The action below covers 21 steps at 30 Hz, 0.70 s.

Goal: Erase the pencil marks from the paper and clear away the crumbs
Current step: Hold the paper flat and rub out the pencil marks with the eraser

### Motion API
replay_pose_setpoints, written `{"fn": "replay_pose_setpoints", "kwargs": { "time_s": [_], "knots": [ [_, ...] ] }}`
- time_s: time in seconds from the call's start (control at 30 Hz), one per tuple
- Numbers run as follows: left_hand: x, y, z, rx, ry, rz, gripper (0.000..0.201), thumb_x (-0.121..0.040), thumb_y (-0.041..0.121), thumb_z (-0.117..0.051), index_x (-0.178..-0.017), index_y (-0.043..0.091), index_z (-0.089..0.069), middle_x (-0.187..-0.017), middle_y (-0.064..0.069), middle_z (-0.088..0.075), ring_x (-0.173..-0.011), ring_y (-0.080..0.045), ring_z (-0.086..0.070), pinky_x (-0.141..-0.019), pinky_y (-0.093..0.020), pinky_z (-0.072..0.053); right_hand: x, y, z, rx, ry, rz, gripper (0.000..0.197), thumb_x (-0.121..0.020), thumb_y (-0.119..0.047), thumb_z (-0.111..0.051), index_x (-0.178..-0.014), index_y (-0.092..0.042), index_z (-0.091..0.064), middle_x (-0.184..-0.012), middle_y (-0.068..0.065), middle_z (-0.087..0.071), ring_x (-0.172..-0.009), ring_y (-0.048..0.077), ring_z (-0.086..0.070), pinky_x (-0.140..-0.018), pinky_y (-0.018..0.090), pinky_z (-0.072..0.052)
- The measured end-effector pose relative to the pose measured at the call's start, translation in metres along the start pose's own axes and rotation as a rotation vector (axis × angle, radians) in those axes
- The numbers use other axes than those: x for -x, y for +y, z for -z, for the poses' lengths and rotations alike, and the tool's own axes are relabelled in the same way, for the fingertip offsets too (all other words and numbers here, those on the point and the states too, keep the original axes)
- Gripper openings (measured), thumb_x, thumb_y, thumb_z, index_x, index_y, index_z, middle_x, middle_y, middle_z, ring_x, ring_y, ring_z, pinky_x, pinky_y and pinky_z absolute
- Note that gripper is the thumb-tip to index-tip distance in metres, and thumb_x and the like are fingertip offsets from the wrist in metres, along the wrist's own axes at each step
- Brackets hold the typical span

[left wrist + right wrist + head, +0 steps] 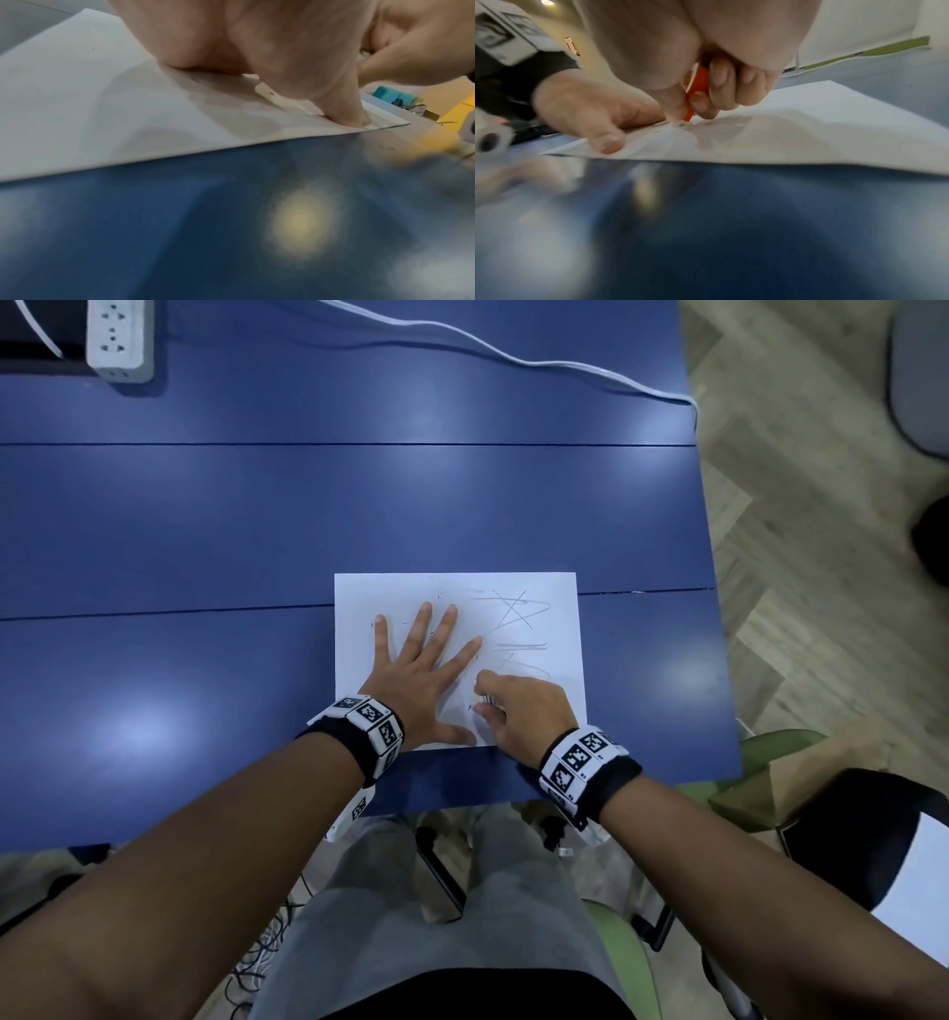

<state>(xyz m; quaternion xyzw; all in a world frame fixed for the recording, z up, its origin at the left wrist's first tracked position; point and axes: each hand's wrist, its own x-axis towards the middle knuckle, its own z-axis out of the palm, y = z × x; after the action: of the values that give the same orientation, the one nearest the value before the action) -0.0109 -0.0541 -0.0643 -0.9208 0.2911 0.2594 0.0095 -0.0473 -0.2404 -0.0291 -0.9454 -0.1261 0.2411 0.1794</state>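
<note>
Blue desk is carrying the paper near its front edge, and I am spreading my left hand flat on the sheet's left half, fingers straight, so it cannot slide. Further right, my right hand is pinching an orange-sleeved eraser between thumb and curled fingers, tip down on the sheet near its front edge. Pencil marks are waiting across the right half, judging by the scribbles.

Overhead lamps glare in soft patches on the blue table; wrist views blur near their edges
</note>
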Motion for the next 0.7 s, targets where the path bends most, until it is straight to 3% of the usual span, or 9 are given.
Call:
{"fn": "replay_pose_setpoints", "kwargs": {
  "time_s": [0.17,0.33,0.5,0.7],
  "knots": [
    [-0.001,0.000,-0.001,0.007,0.003,-0.001,0.123,-0.067,0.101,-0.030,-0.154,0.035,0.027,-0.157,-0.007,0.044,-0.145,-0.037,0.037,-0.109,-0.075,0.016,-0.015,0.011,0.009,-0.053,0.149,-0.110,0.017,-0.095,-0.030,-0.054,-0.109,-0.021,-0.053,-0.094,0.001,-0.070,-0.085,0.028,-0.063,-0.071,0.036,-0.051],
    [0.000,0.000,-0.002,-0.005,0.001,-0.007,0.123,-0.067,0.100,-0.028,-0.155,0.033,0.027,-0.157,-0.009,0.044,-0.145,-0.038,0.037,-0.110,-0.076,0.013,0.001,-0.002,-0.002,-0.029,0.016,0.007,0.018,-0.094,-0.032,-0.051,-0.108,-0.020,-0.052,-0.091,0.000,-0.068,-0.083,0.028,-0.062,-0.070,0.036,-0.050],
    [0.000,0.001,0.000,0.009,-0.001,-0.005,0.122,-0.067,0.099,-0.031,-0.155,0.035,0.026,-0.158,-0.008,0.042,-0.146,-0.037,0.036,-0.110,-0.076,0.015,-0.012,0.004,0.000,-0.086,0.150,-0.112,0.020,-0.094,-0.031,-0.054,-0.112,-0.021,-0.055,-0.094,0.001,-0.070,-0.086,0.028,-0.063,-0.071,0.036,-0.051],
    [-0.001,-0.001,-0.005,-0.027,0.019,-0.001,0.121,-0.067,0.099,-0.023,-0.157,0.031,0.022,-0.159,-0.011,0.040,-0.147,-0.039,0.033,-0.110,-0.078,0.010,0.002,-0.008,-0.007,-0.053,0.017,0.029,0.016,-0.094,-0.032,-0.051,-0.105,-0.019,-0.053,-0.088,0.002,-0.066,-0.081,0.029,-0.062,-0.064,0.034,-0.045]
  ]
}}
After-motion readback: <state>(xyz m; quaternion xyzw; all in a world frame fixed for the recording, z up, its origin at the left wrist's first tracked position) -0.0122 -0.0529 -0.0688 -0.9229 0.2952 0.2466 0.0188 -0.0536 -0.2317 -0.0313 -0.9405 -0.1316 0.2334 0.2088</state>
